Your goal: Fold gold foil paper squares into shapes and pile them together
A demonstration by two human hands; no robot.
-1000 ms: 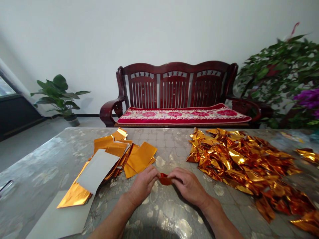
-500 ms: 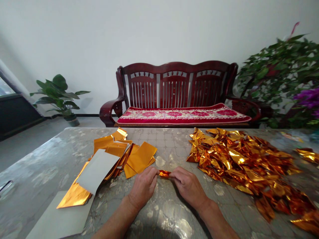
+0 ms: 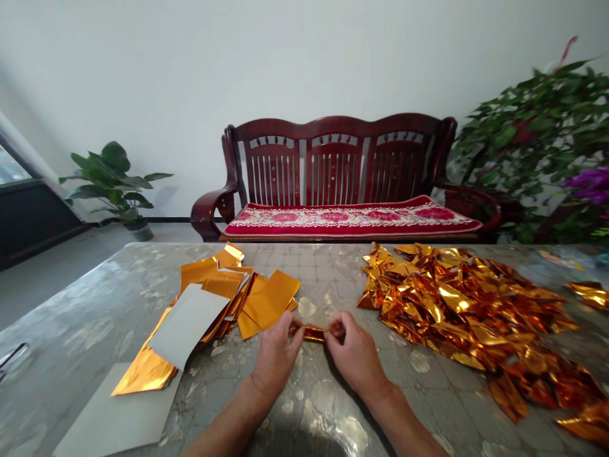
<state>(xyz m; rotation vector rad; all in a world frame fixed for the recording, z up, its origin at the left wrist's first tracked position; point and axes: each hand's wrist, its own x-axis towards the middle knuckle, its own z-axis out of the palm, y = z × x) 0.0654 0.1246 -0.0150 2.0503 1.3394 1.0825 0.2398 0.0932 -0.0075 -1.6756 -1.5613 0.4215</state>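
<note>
A narrow folded strip of shiny gold foil paper (image 3: 314, 333) spans the gap between my hands, just above or on the table. My left hand (image 3: 278, 346) pinches its left end between thumb and fingers. At the right end, my right hand (image 3: 354, 352) grips it the same way, fingers curled. Flat gold foil sheets (image 3: 271, 301) lie in a loose, fanned stack beyond my left hand. A pale sheet, white side up (image 3: 190, 324), rests on that stack. To the right of my right hand spreads a big heap of folded gold foil pieces (image 3: 457, 304).
The table (image 3: 266, 419) has a patterned, glossy cover. A larger pale sheet (image 3: 118, 416) lies at the near left, and a dark thin object (image 3: 13, 355) sits at the left edge. Behind the table stand a wooden bench (image 3: 333, 165) and potted plants (image 3: 118, 184).
My fingers have shifted on the ends of the foil strip, with thumbs and forefingers now more rounded. Both hands stay in nearly the same place. The view has moved very slightly.
</note>
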